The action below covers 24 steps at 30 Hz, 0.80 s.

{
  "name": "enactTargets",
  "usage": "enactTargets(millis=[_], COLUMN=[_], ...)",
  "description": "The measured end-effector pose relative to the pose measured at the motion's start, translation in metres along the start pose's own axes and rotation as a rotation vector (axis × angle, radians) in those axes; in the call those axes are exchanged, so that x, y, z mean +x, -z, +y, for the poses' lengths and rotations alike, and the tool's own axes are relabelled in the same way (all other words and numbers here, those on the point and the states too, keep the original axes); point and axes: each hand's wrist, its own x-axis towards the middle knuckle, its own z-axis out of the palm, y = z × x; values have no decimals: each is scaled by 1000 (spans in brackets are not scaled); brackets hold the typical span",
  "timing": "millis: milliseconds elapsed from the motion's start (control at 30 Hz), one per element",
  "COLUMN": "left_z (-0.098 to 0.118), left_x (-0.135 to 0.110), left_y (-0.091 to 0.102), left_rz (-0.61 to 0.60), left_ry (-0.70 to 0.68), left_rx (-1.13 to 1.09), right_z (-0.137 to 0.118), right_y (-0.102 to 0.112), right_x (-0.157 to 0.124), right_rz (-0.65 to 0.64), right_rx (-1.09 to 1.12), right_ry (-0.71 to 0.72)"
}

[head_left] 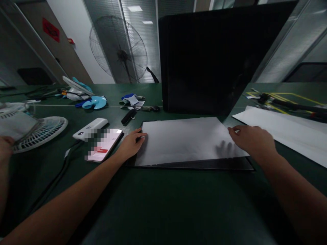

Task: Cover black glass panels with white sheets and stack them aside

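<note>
A flat grey panel [184, 141] in a thin black frame lies on the dark green table [163, 204] in front of me. My left hand [131, 144] rests at its left edge, fingers curled with the fingertips touching the edge. My right hand [249, 139] lies on the panel's right side, fingers bent and pressed on the surface near the right edge. A large black panel [204, 58] stands tilted upright just behind the grey one.
A phone [104, 144] and a white power bank [90, 128] lie left of the panel. A white fan guard [38, 134] sits at far left, beside another person's hand [5, 144]. A white sheet [283, 129] lies at right. Blue fan parts [93, 102], tools and a standing fan [119, 51] are behind.
</note>
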Motion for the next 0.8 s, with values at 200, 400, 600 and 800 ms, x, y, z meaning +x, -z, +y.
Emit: enactTargets(millis=[200, 400, 600, 800], left_z=[7, 3, 0, 3], left_x=[-2, 0, 1, -1], left_y=[6, 2, -4, -4], left_rz=[-90, -83, -84, -98], left_ry=[19, -16, -52, -73], left_rx=[49, 45, 99, 176], right_z=[70, 114, 119, 119], right_y=[-14, -45, -42, -48], right_x=[13, 20, 20, 24], right_rz=[28, -104, -55, -29], right_rx=[6, 44, 14, -2], right_ry=[-108, -297, -332, -309])
